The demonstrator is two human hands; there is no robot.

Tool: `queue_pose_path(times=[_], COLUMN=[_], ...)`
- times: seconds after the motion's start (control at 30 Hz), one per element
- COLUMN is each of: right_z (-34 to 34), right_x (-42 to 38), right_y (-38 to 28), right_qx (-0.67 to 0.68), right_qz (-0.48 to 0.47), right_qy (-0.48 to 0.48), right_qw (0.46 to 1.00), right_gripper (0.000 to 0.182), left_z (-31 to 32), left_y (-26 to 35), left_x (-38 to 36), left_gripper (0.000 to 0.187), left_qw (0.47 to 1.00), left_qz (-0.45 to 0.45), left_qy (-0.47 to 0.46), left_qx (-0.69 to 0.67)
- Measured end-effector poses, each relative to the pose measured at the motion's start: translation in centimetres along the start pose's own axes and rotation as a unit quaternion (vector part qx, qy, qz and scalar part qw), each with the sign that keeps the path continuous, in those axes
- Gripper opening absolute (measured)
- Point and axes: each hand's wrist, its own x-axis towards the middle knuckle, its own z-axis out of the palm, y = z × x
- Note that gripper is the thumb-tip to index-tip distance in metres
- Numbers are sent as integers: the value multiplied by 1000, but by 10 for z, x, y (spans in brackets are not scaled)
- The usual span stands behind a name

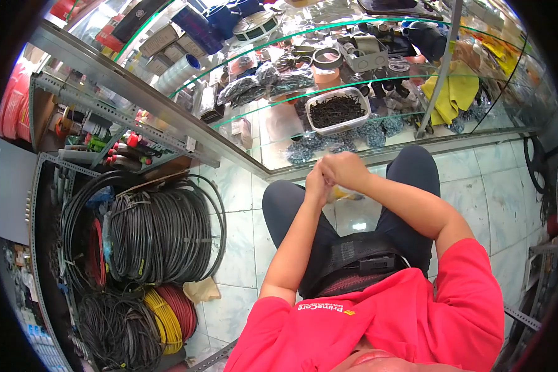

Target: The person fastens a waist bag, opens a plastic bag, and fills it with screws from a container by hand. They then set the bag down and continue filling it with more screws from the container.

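My left hand and my right hand are pressed together in front of me, fingers curled closed, over my dark-trousered knees. Whether anything small sits between the palms is hidden. A small pale yellowish bit shows just below the hands; I cannot tell what it is. The hands hover close to the front edge of a glass display case. Inside the case, right beyond the hands, stands a clear plastic tub of dark screws.
The glass case holds bags of hardware, tape rolls and a yellow cloth. At left, coils of black cable and red and yellow wire lie by a metal rack. White floor tiles lie underfoot.
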Motion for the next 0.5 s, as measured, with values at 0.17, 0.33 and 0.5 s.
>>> queue_pose_path(times=[0.17,0.33,0.5], right_z=[-1,0,-8], right_x=[2,11,15], right_y=[-4,44,55], right_qx=[12,-13,336], right_qz=[11,191,288], right_qy=[-39,-59,-161], right_qw=[999,980,882], right_gripper=[28,28,22], left_z=[12,-10,1], left_y=[4,3,6], left_x=[-7,6,-2], left_gripper=[27,25,18], left_qw=[991,981,959], left_qz=[-2,138,201], left_qy=[133,22,53], left_qx=[26,136,191])
